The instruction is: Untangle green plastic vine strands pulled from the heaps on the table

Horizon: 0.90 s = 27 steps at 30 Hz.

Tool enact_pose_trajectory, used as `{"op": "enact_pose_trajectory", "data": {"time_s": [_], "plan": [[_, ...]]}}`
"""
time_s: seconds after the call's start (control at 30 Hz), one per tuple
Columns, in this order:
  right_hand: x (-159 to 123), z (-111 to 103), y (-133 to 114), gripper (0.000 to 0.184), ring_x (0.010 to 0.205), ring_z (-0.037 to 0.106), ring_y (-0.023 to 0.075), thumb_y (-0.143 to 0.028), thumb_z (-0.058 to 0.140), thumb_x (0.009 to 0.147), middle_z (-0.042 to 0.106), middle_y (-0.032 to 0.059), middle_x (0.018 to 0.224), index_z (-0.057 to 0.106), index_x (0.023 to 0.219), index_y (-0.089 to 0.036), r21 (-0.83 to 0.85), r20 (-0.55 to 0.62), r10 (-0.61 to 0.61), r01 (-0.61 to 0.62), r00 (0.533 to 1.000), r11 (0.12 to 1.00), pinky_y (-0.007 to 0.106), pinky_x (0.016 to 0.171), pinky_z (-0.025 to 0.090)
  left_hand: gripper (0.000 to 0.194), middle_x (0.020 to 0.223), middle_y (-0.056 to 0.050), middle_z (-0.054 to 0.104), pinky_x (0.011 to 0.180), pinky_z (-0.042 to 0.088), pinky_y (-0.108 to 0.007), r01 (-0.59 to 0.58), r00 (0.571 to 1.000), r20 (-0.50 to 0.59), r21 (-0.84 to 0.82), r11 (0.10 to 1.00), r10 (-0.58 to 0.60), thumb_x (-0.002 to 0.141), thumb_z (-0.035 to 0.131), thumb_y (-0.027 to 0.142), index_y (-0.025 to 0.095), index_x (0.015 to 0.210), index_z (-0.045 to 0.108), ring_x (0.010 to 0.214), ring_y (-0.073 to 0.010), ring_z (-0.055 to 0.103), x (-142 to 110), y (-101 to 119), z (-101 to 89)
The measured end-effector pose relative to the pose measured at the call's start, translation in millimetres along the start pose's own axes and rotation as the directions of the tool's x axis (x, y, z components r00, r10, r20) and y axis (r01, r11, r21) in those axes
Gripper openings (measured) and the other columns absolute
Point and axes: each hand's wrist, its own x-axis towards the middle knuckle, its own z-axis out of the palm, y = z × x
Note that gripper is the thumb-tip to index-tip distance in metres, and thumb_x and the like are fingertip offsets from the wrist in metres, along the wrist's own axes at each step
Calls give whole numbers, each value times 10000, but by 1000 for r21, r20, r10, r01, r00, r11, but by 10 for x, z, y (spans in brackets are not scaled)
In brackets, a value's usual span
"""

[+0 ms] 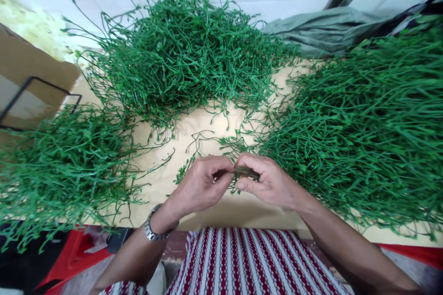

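My left hand [204, 182], with a metal watch [155, 226] on its wrist, is closed in a pinch, its fingertips against those of my right hand. Between the thumb and fingers of my right hand [268, 179] lies a small bunch of dark green stems [248, 173]. The left fingertips grip the near end of this bunch; exactly how is partly hidden. Loose thin green stems with small budded tips [235, 143] lie on the table just beyond both hands. A few more poke out beside the left hand.
Big heaps of green stems lie at the back [194, 50], on the left [76, 161] and on the right [367, 133] of the pale tabletop [162, 131]. A cardboard box [41, 60] with a black wire frame [51, 85] stands left. Grey-green cloth [318, 32] lies by the tiled wall.
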Motion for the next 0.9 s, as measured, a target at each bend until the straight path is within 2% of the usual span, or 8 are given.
{"op": "enact_pose_trajectory", "data": {"time_s": [0.1, 0.27, 0.47, 0.53, 0.6, 0.73, 0.8, 0.9], "plan": [[-15, -16, -2, 150, 622, 404, 85, -195, 592, 800, 433, -42, 675, 465, 725, -169, -8, -5, -2, 2, 1000, 1000, 204, 562, 308, 180, 558, 16, 473, 539, 320, -214, -77, 996, -30, 131, 988, 82, 757, 443, 75, 144, 607, 515, 552, -92, 420, 0, 9, 45], [1, -42, -2, 181, 597, 383, 90, -191, 524, 846, 397, -37, 635, 464, 676, -165, 10, 103, -98, 98, 990, 995, 221, 547, 291, 226, 539, 5, 482, 564, 329, -242, -216, 973, 121, 154, 964, 199, 734, 408, 23, 160, 577, 494, 560, -114, 433, 17, 30, -29], [-23, -192, -81, 207, 590, 413, 111, -226, 464, 864, 433, -12, 616, 497, 669, -166, 156, 200, -224, 195, 954, 968, 250, 539, 324, 247, 522, -14, 529, 583, 353, -273, -287, 889, 356, -58, 956, 288, 726, 420, 3, 167, 568, 515, 563, -134, 492, 71, 123, -259], [-56, -303, -80, 186, 579, 434, 110, -240, 472, 869, 459, -12, 615, 517, 700, -178, 253, 69, -216, 192, 974, 948, 250, 531, 347, 250, 514, -18, 530, 561, 361, -271, -224, 901, 346, -146, 964, 262, 747, 425, 29, 171, 569, 530, 552, -136, 494, 82, 130, -313], [-70, -417, -65, 151, 574, 450, 115, -263, 496, 867, 478, -10, 621, 532, 738, -193, 269, -177, -173, 217, 969, 938, 258, 528, 372, 223, 534, -14, 530, 518, 365, -251, -125, 949, 255, -228, 966, 183, 769, 444, 69, 168, 600, 550, 524, -119, 477, 100, 126, -318], [-42, -572, -88, 141, 698, 559, 163, -313, 525, 853, 579, 42, 776, 516, 764, -204, 115, -548, -145, 246, 824, 962, 321, 609, 461, 125, 603, 1, 530, 510, 368, -212, 4, 999, 48, -283, 959, 10, 771, 506, 119, 147, 669, 575, 545, -88, 454, 172, 108, -195], [-50, -595, -145, 80, 715, 593, 169, -263, 509, 865, 598, 52, 877, 514, 802, -214, 110, -639, -121, 247, 759, 963, 353, 636, 494, 94, 599, 11, 512, 505, 350, -202, 45, 998, -36, -305, 951, -58, 760, 528, 136, 140, 678, 575, 547, -79, 428, 206, 87, -127], [-97, -550, -238, 85, 667, 580, 158, -165, 499, 858, 585, 44, 865, 543, 880, -234, -2, -664, -161, 214, 730, 977, 328, 557, 482, 74, 584, 24, 477, 467, 300, -190, 125, 981, -88, -400, 908, -174, 756, 552, 185, 130, 712, 572, 519, -67, 380, 235, 53, -65]]}}
